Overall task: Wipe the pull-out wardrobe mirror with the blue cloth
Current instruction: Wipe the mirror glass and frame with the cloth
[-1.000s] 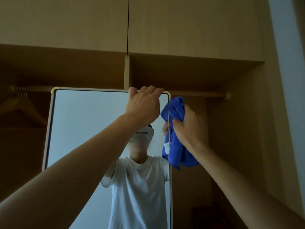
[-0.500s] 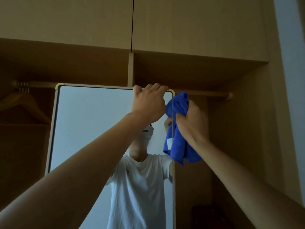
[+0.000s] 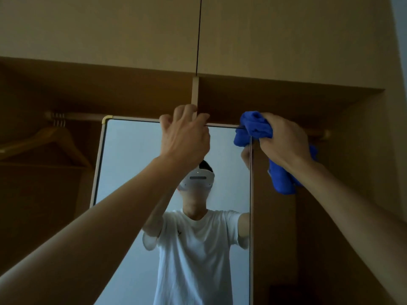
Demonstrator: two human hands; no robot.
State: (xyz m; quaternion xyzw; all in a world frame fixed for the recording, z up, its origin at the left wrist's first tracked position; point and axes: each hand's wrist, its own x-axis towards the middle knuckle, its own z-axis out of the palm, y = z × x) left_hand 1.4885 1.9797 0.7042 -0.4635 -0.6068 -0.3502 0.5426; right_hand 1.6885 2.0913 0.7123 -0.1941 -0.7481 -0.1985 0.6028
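The tall pale-framed pull-out mirror [image 3: 136, 172] stands upright, long axis vertical, before the open tan wooden wardrobe [image 3: 286, 40], with a wooden hanger [image 3: 50, 142] at its left. The left hand [image 3: 185, 139] curls its fingers over the top edge, hiding part of it. The right hand [image 3: 284, 139] clamps the bunched blue cloth [image 3: 255, 126] at the top right corner.

The mirror [image 3: 136, 172] below the left hand [image 3: 185, 137] is smooth, glossy glass with a sharp reflection. Its frame [image 3: 98, 164], which runs under that hand's fingers, is a pale matt strip, metal or plastic I cannot tell, with a brass-coloured corner piece to the hand's left. The blue cloth [image 3: 256, 126] bunched in the right hand [image 3: 284, 139] is soft, fuzzy, matt fabric. Above both hands, the cabinet doors [image 3: 110, 29] are smooth, matt, wood-look panels. Far left of the left hand, the hanger [image 3: 50, 139] looks like smooth wood.
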